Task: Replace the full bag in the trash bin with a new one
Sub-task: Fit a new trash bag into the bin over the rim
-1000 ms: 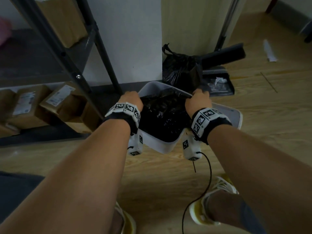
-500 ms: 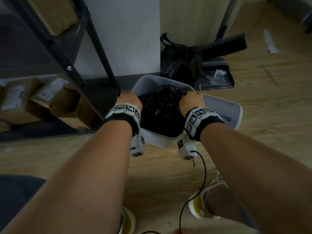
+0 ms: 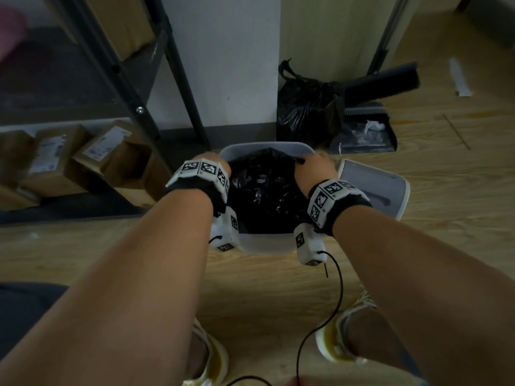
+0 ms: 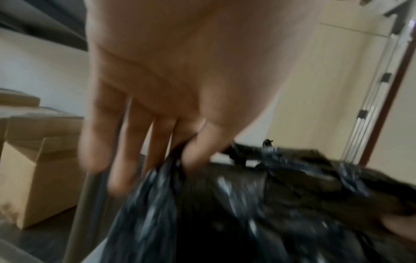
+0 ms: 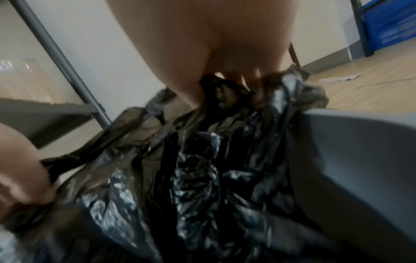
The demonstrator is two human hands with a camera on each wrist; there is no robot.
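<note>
A white trash bin [image 3: 264,243] stands on the wooden floor with a black bag [image 3: 264,190] inside it. My left hand [image 3: 211,162] is at the bin's far left corner and pinches the black bag [image 4: 247,204] at its edge between thumb and fingers [image 4: 195,142]. At the far right corner my right hand [image 3: 315,168] grips the bag's edge; in the right wrist view the plastic [image 5: 202,169] bunches under that hand [image 5: 225,78], beside the bin's grey wall [image 5: 349,160]. A tied, full black bag [image 3: 306,112] sits behind the bin by the wall.
The bin's lid [image 3: 376,185] lies on the floor to the right. Behind it are a dustpan [image 3: 365,132] and a brush [image 3: 381,82]. A dark metal rack [image 3: 178,79] with cardboard boxes [image 3: 111,151] stands to the left. My feet are just below the bin.
Both hands have slid along the bin's rim toward its far corners, keeping hold of the bag's edge. The head view has shifted, so the bin now faces me squarely.
</note>
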